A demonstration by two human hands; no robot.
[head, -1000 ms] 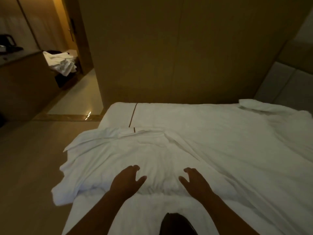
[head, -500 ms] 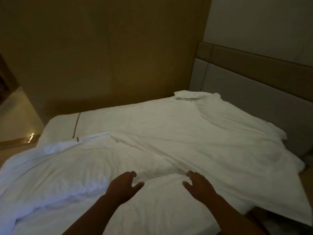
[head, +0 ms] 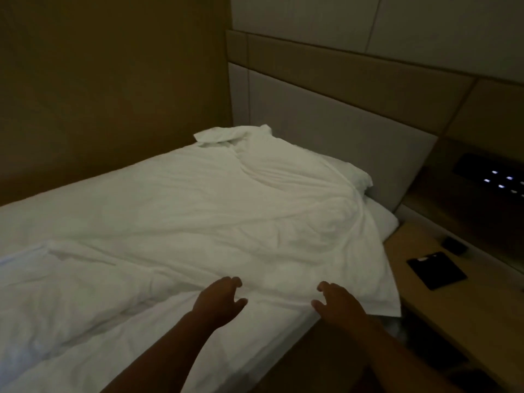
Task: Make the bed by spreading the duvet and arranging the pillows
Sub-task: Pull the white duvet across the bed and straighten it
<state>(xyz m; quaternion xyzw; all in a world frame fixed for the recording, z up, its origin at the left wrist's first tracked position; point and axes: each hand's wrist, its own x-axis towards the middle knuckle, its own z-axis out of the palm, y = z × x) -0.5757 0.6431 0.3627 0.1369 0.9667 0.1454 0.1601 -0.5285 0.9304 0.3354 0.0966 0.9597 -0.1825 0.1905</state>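
The white duvet (head: 226, 211) lies rumpled across the bed (head: 255, 350), bunched toward 9 o'clock, its corner hanging at 4 o'clock. Soft, light, limp: I'd take it by the near hem. Both left grip (head: 218, 303) and right grip (head: 337, 304) hover over it, fingers loose, holding nothing

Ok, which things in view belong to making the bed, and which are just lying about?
Job: duvet, rumpled; pillow poking out beside the headboard; left hand and right hand, open at the duvet's near edge.
Lying about: dark flat item and small dark object on the bedside table; lit control panel.
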